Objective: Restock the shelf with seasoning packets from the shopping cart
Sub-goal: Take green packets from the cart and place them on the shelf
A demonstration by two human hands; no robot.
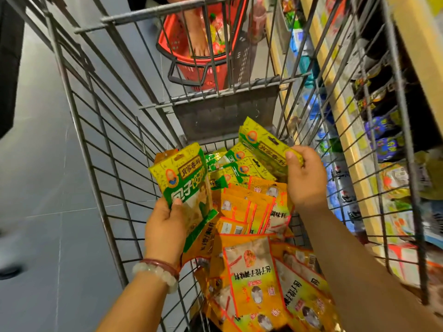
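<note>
Inside the wire shopping cart, the left hand grips a green seasoning packet at nine o'clock; the right hand pinches another green packet at one o'clock (by its top edge). That light pinch could let it slip back onto the orange packets.

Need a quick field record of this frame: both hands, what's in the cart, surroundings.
left hand: grips a green seasoning packet, held upright
right hand: pinches second green packet above the pile
shopping cart: wire; holds orange packets and more green ones
shelf: right of cart, stocked
red basket: on floor beyond cart
</note>
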